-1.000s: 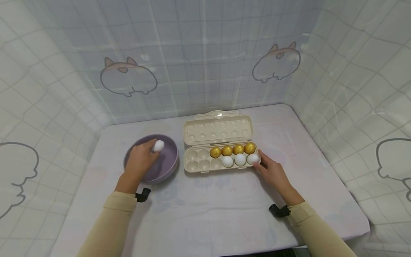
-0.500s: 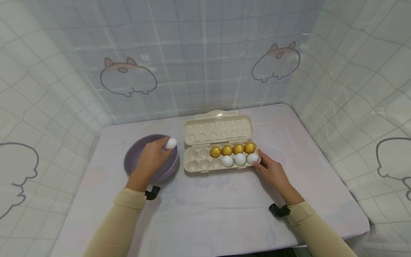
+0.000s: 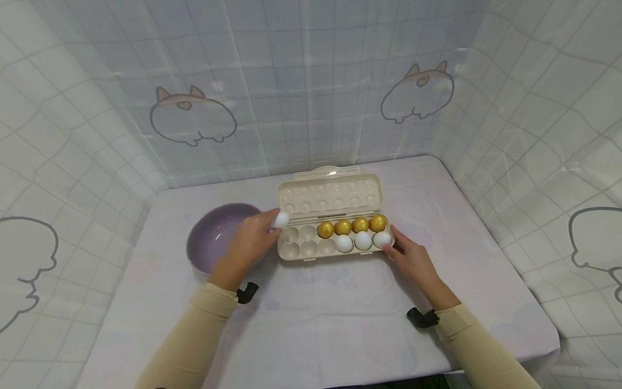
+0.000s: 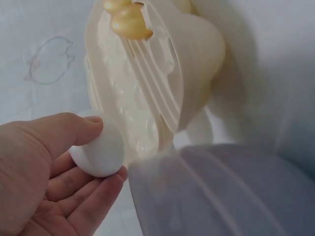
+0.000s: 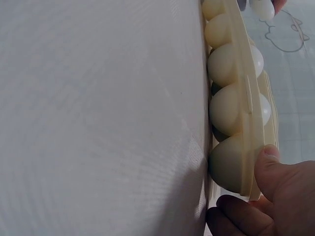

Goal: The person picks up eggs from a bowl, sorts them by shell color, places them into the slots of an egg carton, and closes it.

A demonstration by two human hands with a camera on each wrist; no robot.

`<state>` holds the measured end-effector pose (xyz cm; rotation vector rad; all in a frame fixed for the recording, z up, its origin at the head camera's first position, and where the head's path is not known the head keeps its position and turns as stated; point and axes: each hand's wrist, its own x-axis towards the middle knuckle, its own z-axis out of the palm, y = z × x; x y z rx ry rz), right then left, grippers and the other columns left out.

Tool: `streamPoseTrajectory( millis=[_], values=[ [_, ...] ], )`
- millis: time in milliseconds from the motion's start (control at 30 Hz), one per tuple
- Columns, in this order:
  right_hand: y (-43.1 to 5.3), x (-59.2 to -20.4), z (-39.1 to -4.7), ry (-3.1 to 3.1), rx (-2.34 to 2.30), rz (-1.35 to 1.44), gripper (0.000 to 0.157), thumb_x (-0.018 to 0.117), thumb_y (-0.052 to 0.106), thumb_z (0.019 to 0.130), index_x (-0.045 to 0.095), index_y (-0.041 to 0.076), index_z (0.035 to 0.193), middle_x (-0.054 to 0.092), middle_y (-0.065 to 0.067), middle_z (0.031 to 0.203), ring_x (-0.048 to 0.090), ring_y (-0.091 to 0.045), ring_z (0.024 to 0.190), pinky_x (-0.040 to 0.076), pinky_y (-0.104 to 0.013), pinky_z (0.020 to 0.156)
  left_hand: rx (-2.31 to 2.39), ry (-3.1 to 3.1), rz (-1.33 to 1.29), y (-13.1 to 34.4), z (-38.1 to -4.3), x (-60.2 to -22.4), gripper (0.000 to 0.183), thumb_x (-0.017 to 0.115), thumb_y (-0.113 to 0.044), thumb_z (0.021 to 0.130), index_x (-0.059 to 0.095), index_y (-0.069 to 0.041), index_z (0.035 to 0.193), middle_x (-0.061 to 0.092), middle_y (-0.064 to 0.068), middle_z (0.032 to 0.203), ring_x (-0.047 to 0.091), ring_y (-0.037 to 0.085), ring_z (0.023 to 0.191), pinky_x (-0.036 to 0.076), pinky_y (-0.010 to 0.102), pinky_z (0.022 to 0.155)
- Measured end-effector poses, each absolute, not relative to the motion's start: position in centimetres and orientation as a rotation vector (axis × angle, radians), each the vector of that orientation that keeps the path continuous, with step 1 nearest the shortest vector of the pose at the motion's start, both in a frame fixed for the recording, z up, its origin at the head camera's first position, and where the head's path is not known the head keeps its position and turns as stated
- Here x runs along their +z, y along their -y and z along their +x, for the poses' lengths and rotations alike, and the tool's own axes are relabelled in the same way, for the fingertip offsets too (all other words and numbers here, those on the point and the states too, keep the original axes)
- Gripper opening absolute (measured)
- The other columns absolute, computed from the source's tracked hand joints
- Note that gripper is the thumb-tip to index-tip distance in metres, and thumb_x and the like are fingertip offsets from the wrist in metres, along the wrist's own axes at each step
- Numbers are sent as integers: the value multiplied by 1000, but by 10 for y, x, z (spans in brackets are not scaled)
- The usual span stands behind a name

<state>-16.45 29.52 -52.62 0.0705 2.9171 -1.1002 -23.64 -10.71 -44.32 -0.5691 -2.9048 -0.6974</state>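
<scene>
A white egg [image 3: 280, 220] is pinched between the thumb and fingers of my left hand [image 3: 250, 240], just off the left end of the egg carton [image 3: 286, 258]. The left wrist view shows that egg [image 4: 101, 152] close up, with the thumb over it. At the carton's right end, my right hand [image 3: 413, 263] grips the rim, thumb on the near side, as the right wrist view also shows. Several gold eggs [image 3: 342, 227] fill the right part of the back row. In the front row, three white eggs [image 3: 362, 241] sit to the right; cups at the left hold nothing.
A purple bowl [image 3: 204, 243] stands left of the carton, partly covered by my left hand. The carton's lid [image 3: 330, 194] lies folded back behind it. A pale cloth [image 3: 320, 324] covers the table, with tiled-pattern curtains [image 3: 291, 108] around it.
My left hand has carried the white egg rightward, from over the purple bowl to the carton's left end. The right hand has stayed on the carton.
</scene>
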Motion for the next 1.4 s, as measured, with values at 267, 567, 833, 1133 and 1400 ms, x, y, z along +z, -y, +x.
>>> streamPoseTrajectory(
  millis=[267,567,833,1133,1400],
  values=[
    [-296,-526,-163,-2933,-1104,48,73,65,40,105,33,13,166,50,-17,159,45,-44,150,41,-62,119,-688,2944,-680,87,-234,-445,54,76,-14,96,61,-2,146,70,19,139,70,37,125,57,52,105],
    [-295,-528,-164,-2932,-1114,56,75,66,42,104,34,13,165,49,-17,160,45,-44,150,41,-62,119,-557,2978,-869,55,-228,-454,44,75,-18,97,66,-5,138,78,14,122,75,34,106,61,49,92],
    [-295,-528,-165,-2938,-1119,51,75,65,43,104,35,12,165,49,-17,159,45,-43,150,41,-62,120,-521,2810,-1027,42,-222,-467,28,80,-11,90,71,-7,117,77,5,98,69,21,81,60,41,76],
    [-295,-528,-164,-2932,-1123,44,75,66,41,104,35,12,165,51,-17,158,46,-44,149,42,-62,119,-404,2839,-1039,28,-219,-478,33,83,-11,88,70,-9,119,76,8,103,73,25,90,60,39,74],
    [-294,-527,-164,-2927,-1123,58,74,66,41,104,35,12,165,49,-17,159,45,-43,150,41,-62,120,-386,2803,-1086,19,-216,-484,39,82,-10,89,74,-10,127,79,8,116,72,26,102,63,38,81]
  ],
)
